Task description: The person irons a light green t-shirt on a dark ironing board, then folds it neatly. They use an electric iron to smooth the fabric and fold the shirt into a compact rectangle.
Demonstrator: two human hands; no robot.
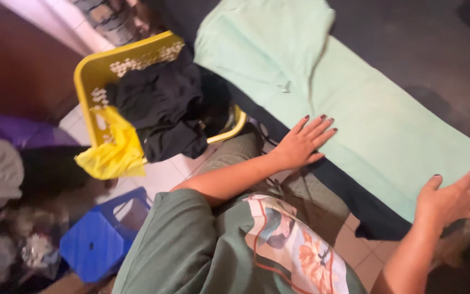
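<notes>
Hands (300, 144) flat on mint cloth (354, 109)

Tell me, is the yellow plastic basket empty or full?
Full. The yellow plastic laundry basket holds a heap of black clothes rising above its rim, with a yellow cloth draped over its edge.

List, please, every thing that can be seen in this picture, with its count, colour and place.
mint green cloth: one, pale green, spread flat on the dark surface, folded over at its far end.
dark surface: one, black, under the cloth.
laundry basket: one, yellow, on the tiled floor.
black clothes: a heap, black, in the basket.
yellow cloth: one, hanging over the basket rim.
blue stool: one, on the floor.
purple cloth: one, at the picture's left edge.
left hand: flat on the cloth edge.
right hand: flat on the cloth end.
</notes>
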